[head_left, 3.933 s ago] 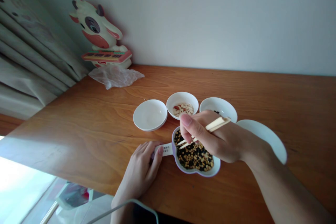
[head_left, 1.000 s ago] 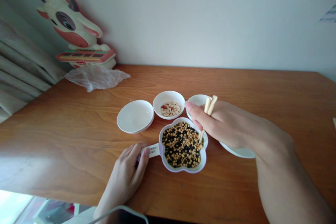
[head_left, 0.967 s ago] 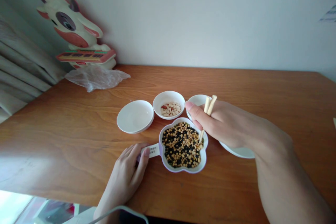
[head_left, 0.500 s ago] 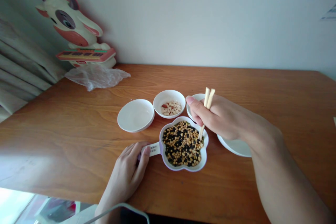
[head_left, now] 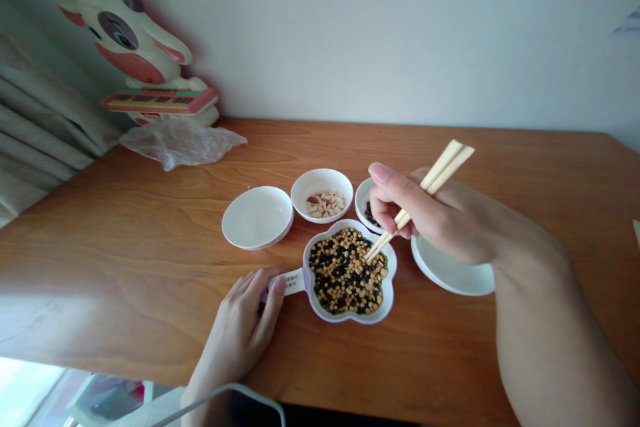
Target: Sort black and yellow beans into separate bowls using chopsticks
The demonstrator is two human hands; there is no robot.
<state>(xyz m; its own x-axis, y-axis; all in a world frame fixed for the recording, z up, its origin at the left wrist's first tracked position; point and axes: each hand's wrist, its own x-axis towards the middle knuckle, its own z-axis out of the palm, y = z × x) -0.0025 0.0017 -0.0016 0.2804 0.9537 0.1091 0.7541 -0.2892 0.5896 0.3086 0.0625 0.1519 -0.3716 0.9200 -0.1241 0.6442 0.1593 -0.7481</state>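
Note:
My left hand (head_left: 249,317) is closed on the short handle of a flower-shaped white dish with a lilac rim (head_left: 389,290), which rests on the table. Mixed black and yellow beans (head_left: 345,273) cover its bottom. In my right hand (head_left: 435,217) is a pair of wooden chopsticks (head_left: 425,188), slanting down to the left, their tips at the beans on the dish's right side. Behind the dish stands a white bowl with peanuts (head_left: 325,203). Partly hidden by my right hand, another white bowl (head_left: 362,199) holds dark beans.
At the left is a white bowl (head_left: 256,217) with nothing visible in it. A further white bowl (head_left: 453,270) lies under my right wrist. A cow-shaped toy keyboard (head_left: 160,97) and a crumpled plastic bag (head_left: 183,142) sit at the back left. A cable (head_left: 235,387) crosses my left forearm.
The chopsticks have swung from nearly upright to a right-leaning slant, their tips moving left over the beans. My right hand has shifted right, uncovering dark beans in the bowl behind. My left hand stays.

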